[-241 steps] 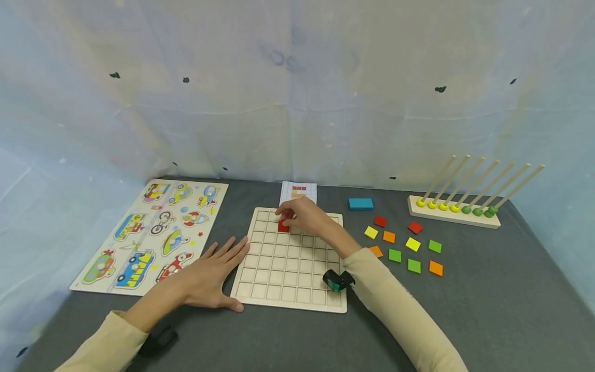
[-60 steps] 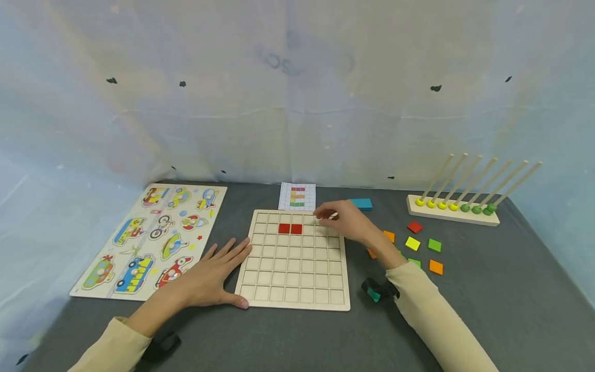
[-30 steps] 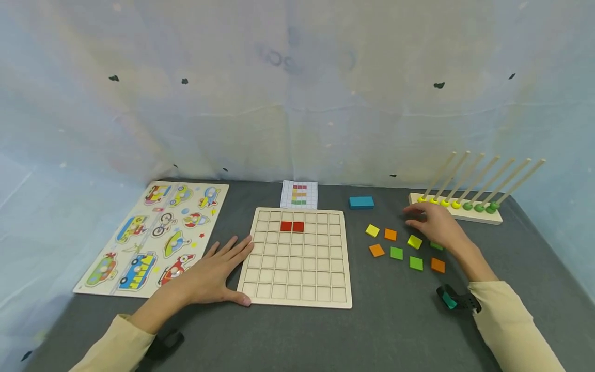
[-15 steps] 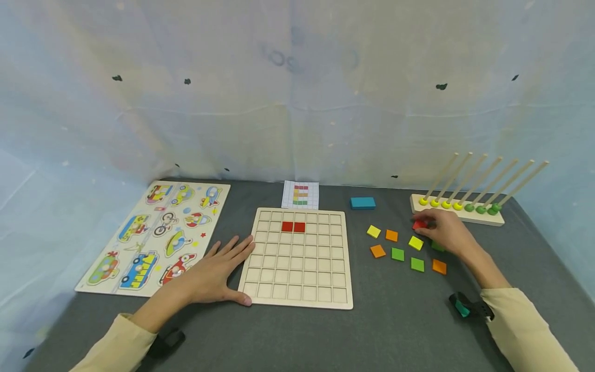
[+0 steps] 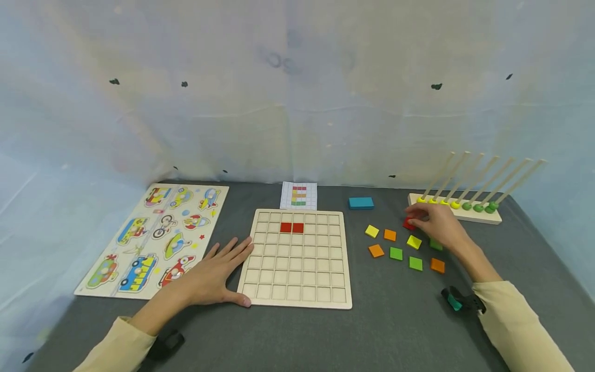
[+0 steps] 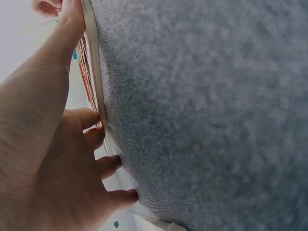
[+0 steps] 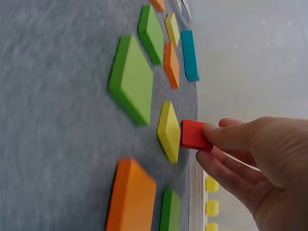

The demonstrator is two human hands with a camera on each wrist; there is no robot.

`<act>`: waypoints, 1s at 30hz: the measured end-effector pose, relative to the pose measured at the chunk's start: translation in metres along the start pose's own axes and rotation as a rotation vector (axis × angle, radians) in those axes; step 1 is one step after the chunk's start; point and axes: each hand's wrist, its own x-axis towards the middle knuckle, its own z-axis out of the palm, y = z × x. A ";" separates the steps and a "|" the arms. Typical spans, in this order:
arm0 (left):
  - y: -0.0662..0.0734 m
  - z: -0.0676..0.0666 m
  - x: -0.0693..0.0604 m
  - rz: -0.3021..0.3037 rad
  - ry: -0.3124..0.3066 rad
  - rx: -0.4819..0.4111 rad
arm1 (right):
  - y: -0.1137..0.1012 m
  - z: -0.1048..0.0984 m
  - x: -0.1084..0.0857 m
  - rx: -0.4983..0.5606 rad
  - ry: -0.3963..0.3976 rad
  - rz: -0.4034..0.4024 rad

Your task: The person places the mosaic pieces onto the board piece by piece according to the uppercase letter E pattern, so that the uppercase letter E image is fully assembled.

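Right hand (image 5: pixel 439 223): narrowed, with the red tile (image 7: pixel 195 134) pinched between thumb and fingertips.
Red tile: held towards the tabletop's (image 5: pixel 395 320) far right corner, in front of the rack (image 5: pixel 413 205) and near a yellow tile (image 5: pixel 414 242); whether the tabletop is touched by it cannot be told.
Left hand (image 5: pixel 215 276): fingers spread wide; the board's (image 5: pixel 295 263) left edge is touched by the index finger, its near left corner by the thumb.
Placed reds (image 5: pixel 298 228): seated side by side in the board's second row from the far edge, third and fourth cells from the left edge.
Loose tiles: scattered between board and rack, with a second yellow (image 5: pixel 372 231), three orange (image 5: pixel 376 251) and three green (image 5: pixel 396 253) seen; one green is partly covered by the right hand.
Card (image 5: pixel 284 198): laid at the tabletop's far edge, just beyond the board, printed with coloured rows.
Blue block (image 5: pixel 361 203): set near the far edge, right of the card.
Puzzle (image 5: pixel 139 245): laid along the tabletop's left edge, its near right corner hidden by the left arm.
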 end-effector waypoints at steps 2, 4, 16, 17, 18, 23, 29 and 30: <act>-0.001 0.001 -0.001 -0.001 0.004 0.000 | -0.004 0.002 0.004 0.009 -0.006 -0.015; -0.001 0.001 -0.001 0.002 0.009 0.002 | -0.007 0.005 0.007 0.014 -0.003 -0.030; -0.002 0.001 0.000 -0.002 -0.002 0.005 | -0.032 0.021 0.030 0.030 -0.028 -0.107; -0.002 0.001 0.000 -0.001 -0.003 0.007 | -0.035 0.023 0.032 0.039 -0.031 -0.109; -0.002 0.001 0.000 0.000 -0.003 0.010 | -0.037 0.025 0.033 0.045 -0.033 -0.115; -0.002 0.001 0.000 0.009 0.001 0.025 | -0.047 0.034 0.038 0.095 -0.037 -0.158; 0.000 0.000 -0.001 0.007 -0.001 0.012 | -0.061 0.044 0.046 0.134 -0.047 -0.203; 0.000 0.000 -0.001 0.006 -0.002 0.009 | -0.064 0.046 0.048 0.139 -0.051 -0.206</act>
